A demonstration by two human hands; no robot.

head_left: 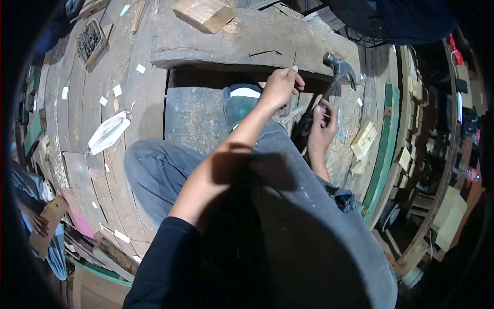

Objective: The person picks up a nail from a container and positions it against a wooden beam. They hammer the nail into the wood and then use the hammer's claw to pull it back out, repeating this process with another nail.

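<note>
My left hand [280,90] is over the front edge of a thick wooden beam [206,38], its fingers bent together; anything between them is too small to make out. Just beyond its fingertips, a thin dark line stands on the beam, a nail or a crack. A bent nail [265,53] lies on the beam top. To the right, my right hand [322,129] has its fingers curled round the dark handle of a claw hammer [337,69], whose head points away from me beside the beam's right end. Shadow hides part of the handle.
A wooden block [204,14] rests on the beam. A tray of nails [90,42] and a white mask [109,132] lie on the planks at left. Wood scraps [364,140] and a green strip [382,154] are at right. Another person's hand [39,225] shows at far left.
</note>
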